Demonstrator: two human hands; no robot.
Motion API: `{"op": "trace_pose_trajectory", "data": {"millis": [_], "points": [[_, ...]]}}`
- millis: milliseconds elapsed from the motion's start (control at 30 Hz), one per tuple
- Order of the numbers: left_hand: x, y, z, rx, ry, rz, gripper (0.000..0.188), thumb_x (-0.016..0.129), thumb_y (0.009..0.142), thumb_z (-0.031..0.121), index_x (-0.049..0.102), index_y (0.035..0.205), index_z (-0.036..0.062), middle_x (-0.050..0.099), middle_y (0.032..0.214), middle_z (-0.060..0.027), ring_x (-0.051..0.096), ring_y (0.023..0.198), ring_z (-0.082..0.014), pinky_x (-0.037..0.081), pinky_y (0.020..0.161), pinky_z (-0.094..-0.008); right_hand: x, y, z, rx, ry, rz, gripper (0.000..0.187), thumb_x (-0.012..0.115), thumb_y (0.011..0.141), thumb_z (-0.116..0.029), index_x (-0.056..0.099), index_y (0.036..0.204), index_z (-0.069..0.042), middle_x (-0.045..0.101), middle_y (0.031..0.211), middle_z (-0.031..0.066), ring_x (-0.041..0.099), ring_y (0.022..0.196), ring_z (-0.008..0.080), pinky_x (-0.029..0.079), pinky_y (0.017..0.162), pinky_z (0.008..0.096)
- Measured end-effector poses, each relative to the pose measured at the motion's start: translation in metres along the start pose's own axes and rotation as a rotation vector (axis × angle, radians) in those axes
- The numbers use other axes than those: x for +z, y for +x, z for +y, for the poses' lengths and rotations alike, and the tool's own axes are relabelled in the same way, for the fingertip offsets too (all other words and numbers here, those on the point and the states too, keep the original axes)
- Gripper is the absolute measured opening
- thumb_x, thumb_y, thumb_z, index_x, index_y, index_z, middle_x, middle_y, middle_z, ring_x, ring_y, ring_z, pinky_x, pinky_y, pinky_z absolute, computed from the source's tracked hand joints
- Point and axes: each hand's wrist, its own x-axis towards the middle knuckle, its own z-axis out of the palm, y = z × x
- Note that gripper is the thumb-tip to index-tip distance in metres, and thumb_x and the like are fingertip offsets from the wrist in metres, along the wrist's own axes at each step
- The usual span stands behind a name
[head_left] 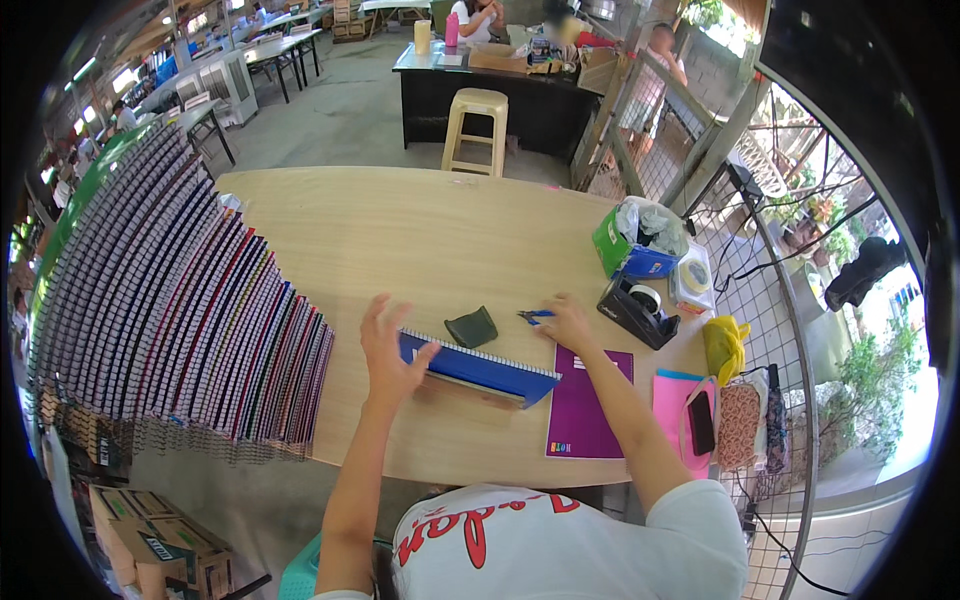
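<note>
A blue spiral notebook (475,370) stands tilted on its long edge, its wire-bound edge facing up and away. At its left end is my left hand (393,350), fingers spread, with the thumb against the blue cover. Beyond the notebook, my right hand (570,325) has its fingers on the handles of small blue-handled pliers (533,317), partly hidden under them. Between the two hands lies a dark green pad-like piece (471,327). A purple notebook (592,405) lies flat beneath my right forearm.
Tall stacks of spiral notebooks (190,310) fill the table's left side. On the right are a tape dispenser (638,308), a green-blue box with plastic bags (637,240), a yellow cloth (725,348) and a phone (701,422) on a pink folder. A stool (476,125) stands beyond the table (370,215).
</note>
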Motion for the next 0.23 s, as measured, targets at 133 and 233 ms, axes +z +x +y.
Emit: {"op": "trace_pose_trajectory", "data": {"millis": [133,233], "points": [[-0.002,0.006,0.04,0.288,0.228,-0.445,0.047,0.075,0.072,0.031,0.063,0.115,0.0195,0.045,0.135,-0.0088,0.041,0.127,-0.0266,0.025,0.104,-0.0559,-0.025,-0.105,0.076,0.553,0.147,0.066,0.056,0.078,0.068,-0.042,0.064,0.111,-0.009,0.065,0.108,0.0167,0.058,0.106,0.035,0.043,0.097,0.0416],[0.005,-0.013,-0.004,0.342,0.381,-0.656,0.052,0.076,0.07,0.034,0.063,0.118,0.0195,0.049,0.132,-0.0081,0.043,0.125,-0.0253,0.028,0.104,-0.057,-0.011,-0.134,0.091,0.261,0.117,0.201,0.072,0.08,0.068,-0.035,0.052,0.128,-0.005,0.063,0.116,0.018,0.06,0.105,0.031,0.045,0.096,0.0419]]}}
